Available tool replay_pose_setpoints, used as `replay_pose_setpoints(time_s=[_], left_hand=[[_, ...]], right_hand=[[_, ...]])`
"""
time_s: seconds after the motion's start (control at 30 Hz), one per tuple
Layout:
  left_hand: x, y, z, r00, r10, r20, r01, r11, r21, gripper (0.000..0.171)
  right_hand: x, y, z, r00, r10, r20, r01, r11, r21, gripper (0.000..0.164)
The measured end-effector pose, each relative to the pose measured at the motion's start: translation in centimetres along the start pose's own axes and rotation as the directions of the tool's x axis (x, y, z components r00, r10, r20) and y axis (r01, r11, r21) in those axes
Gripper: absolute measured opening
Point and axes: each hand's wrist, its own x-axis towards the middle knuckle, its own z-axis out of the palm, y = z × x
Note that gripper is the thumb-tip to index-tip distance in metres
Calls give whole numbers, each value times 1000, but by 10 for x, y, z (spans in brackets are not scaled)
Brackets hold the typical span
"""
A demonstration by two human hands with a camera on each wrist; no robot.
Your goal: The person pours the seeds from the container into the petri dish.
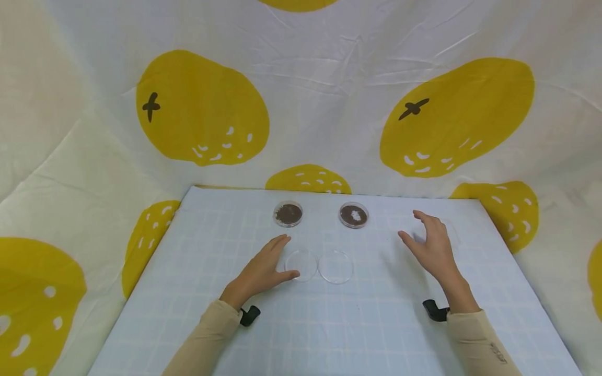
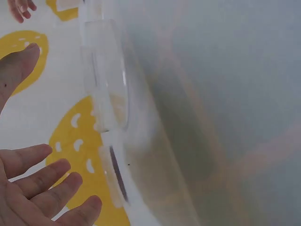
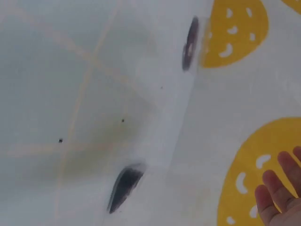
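Sleeves (image 1: 207, 334) foremost; left hand (image 1: 259, 270) empty at nine o'clock, right hand (image 1: 433, 251) likewise at three; between, clear dishes (image 1: 336, 267), perhaps slippery, light: pinch rims (image 1: 336, 283)!

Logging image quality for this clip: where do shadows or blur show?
Head view: a soft shadow beside the right hand, two clear dishes faint against the tablecloth; left wrist view: cloth hazy, out of focus; right wrist view: cloth lines soft too.

Passage lies between the filled dishes (image 1: 288, 225) (image 1: 354, 226), transparent dishes (image 1: 303, 264) (image 1: 336, 267) obstructing its approach
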Motion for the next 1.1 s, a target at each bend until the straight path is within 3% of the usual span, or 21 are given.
replay_pose_setpoints(time_s=[0.27,0.37,0.43,0.53,0.63,0.87,1.0,1.1], left_hand=[[-1,-9,9,999,-44,19,44,999,7,97],[0,-12,11,997,-64,40,63,998,16,97],[0,-14,11,996,-71,52,70,997,21,96],[1,-16,12,994,-79,74,76,996,43,96],[3,-17,12,992,-85,93,79,995,67,97],[7,-18,14,988,-87,128,74,992,107,98],[7,-18,15,985,-102,143,86,990,111,99],[6,-18,15,983,-109,149,93,990,110,97]], right_hand=[[-3,40,-22,999,-3,-53,1,999,-38,69],[-2,62,-33,999,40,-13,-40,999,-20,78],[-2,74,-41,992,108,61,-108,994,7,86],[-2,93,-50,963,194,189,-206,977,45,100],[-1,108,-54,918,246,310,-283,956,80,111],[3,132,-55,798,335,501,-418,906,60,122],[5,142,-52,759,347,551,-444,894,49,122],[6,146,-50,749,342,568,-447,893,51,120]])
